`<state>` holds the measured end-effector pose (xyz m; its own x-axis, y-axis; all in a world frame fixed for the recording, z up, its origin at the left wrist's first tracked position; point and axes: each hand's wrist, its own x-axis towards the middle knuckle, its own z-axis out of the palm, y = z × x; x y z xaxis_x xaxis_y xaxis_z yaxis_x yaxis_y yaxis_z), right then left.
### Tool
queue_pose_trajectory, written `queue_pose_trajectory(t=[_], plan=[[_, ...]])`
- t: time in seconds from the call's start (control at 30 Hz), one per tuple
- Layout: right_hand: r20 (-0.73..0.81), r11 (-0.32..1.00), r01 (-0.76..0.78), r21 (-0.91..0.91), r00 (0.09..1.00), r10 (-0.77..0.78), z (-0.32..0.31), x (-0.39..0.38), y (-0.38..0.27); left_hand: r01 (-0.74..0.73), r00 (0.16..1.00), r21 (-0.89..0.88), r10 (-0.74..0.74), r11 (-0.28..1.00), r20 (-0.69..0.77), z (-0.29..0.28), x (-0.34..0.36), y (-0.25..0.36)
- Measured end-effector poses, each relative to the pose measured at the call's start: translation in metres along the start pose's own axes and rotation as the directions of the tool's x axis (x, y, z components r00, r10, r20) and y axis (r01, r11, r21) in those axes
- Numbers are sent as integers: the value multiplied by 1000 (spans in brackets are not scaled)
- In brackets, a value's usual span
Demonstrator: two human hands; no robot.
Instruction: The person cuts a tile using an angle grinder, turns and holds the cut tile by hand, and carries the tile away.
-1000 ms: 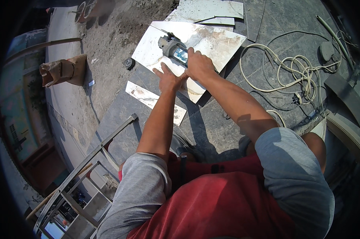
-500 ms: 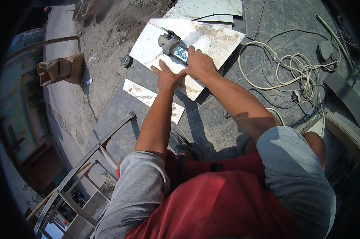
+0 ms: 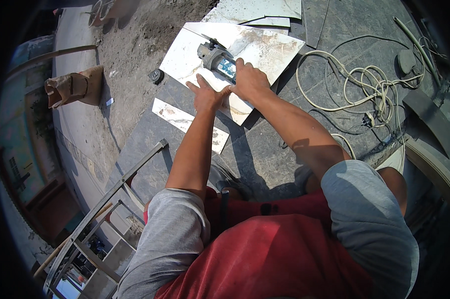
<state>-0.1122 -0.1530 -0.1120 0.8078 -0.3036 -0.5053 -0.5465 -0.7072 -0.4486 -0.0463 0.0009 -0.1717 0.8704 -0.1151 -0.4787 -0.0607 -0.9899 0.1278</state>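
Grinder (image 3: 221, 64) and right hand (image 3: 251, 81) have edged slightly rightward across the marbled white slab (image 3: 270, 50).
Right fingers wrap the grinder's body; the left hand (image 3: 206, 94) rests on the slab's near side, fingers spread. A narrow white strip (image 3: 170, 112) lies just beside, a dark tape measure (image 3: 156, 76) near the left edge, tangled cream cable (image 3: 382, 94) off right; scuffed grey paving (image 3: 275, 159) meets crumbly soil (image 3: 148, 47).
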Motion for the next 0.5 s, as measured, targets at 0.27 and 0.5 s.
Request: queue_pose_trajectory(t=[0.27, 0.5], plan=[[-13, 1000, -22, 0, 1000, 22, 1, -5, 1, -6, 1000, -1, 6, 1000, -26, 1, 1, -1], [-2, 1000, -15, 3, 1000, 15, 4, -7, 4, -27, 1000, -22, 27, 999, -12, 5, 2, -4]])
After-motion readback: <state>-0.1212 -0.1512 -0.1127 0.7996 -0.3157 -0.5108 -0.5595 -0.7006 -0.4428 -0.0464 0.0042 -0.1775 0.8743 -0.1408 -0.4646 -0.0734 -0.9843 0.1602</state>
